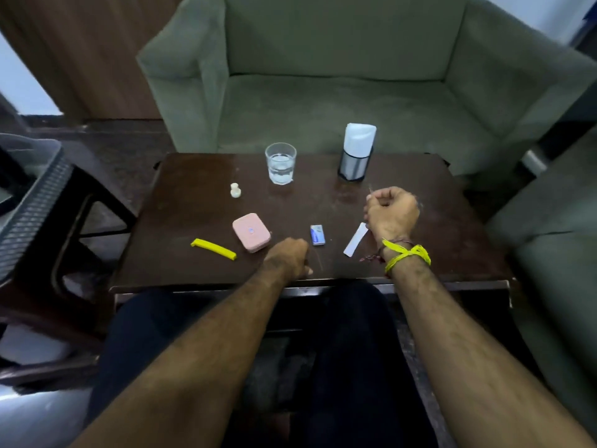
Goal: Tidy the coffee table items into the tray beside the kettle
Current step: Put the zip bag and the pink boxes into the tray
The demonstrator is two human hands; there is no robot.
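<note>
Both bare forearms reach over the dark brown wooden coffee table (200, 202). The left hand (289, 257) rests near the front edge, fingers curled under; whether they hold anything cannot be told. The right hand (391, 212) (yellow thread at the wrist) hovers with fingers curled, seemingly pinching a thin sliver. Between them lies a small blue-and-white box (317, 234), its print unreadable; a rounded pink plastic case (251, 232) sits just left.

Head view: above the near edge of the desk (200, 176), facing forward and down.
Range: close; armchair (323, 92) beyond the desk.
</note>
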